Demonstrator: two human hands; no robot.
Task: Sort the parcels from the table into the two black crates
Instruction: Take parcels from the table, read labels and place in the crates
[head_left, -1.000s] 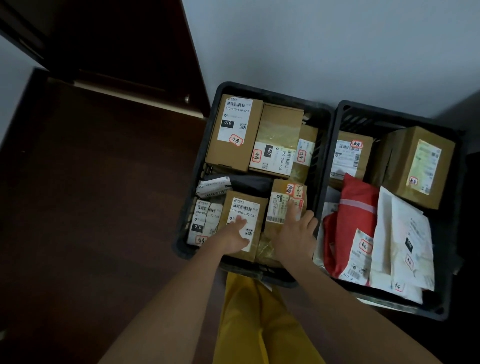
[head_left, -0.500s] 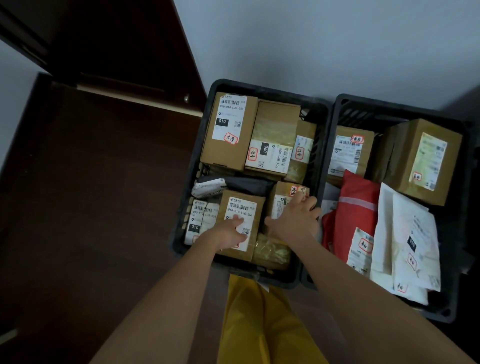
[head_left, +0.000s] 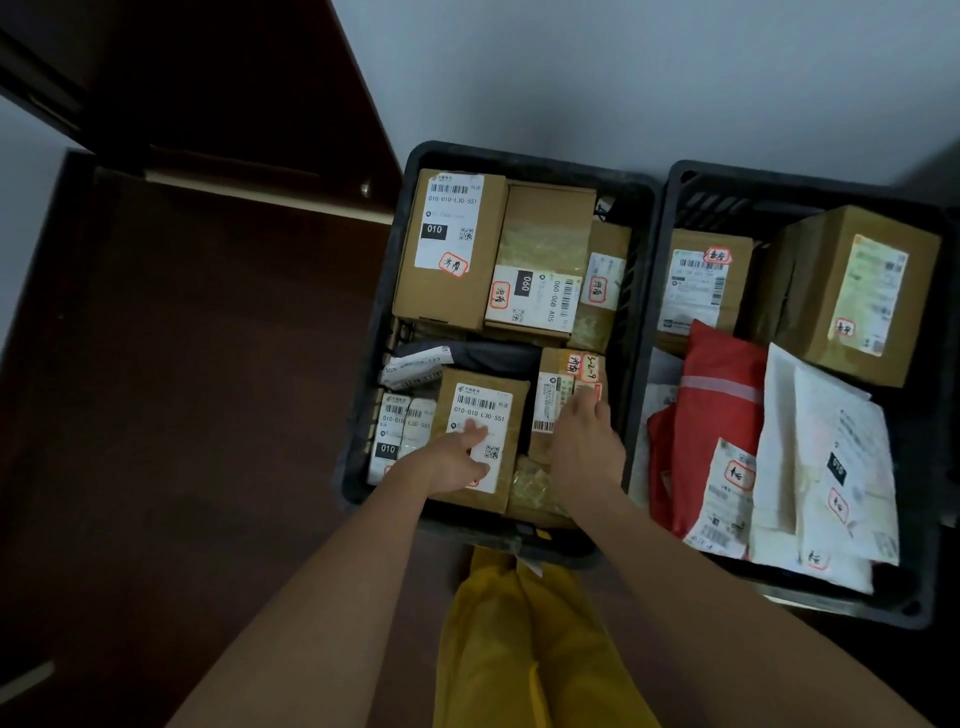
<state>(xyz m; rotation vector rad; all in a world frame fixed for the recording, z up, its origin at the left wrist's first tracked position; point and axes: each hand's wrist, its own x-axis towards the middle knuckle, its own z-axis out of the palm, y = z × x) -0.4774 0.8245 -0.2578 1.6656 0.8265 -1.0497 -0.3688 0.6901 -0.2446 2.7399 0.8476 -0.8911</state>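
Two black crates stand side by side on the floor. The left crate (head_left: 410, 166) is packed with labelled cardboard boxes; the right crate (head_left: 680, 182) holds boxes, a red bag (head_left: 711, 395) and white mailers (head_left: 831, 457). My left hand (head_left: 457, 460) lies flat with straight fingers on the label of a small brown box (head_left: 514, 395) at the left crate's front. My right hand (head_left: 584, 441) rests with its fingers over the neighbouring narrow box (head_left: 556, 379), beside the crate's right wall. Neither hand lifts anything.
A dark wooden floor (head_left: 182, 415) spreads to the left. A dark door or cabinet (head_left: 208, 78) stands at the back left, a pale wall (head_left: 623, 67) behind the crates. Yellow trousers (head_left: 509, 649) show below the left crate.
My right hand has slid forward along the narrow box, uncovering its near end, and now sits a little further back. The left hand stays on the small box's label. The view shifted slightly.
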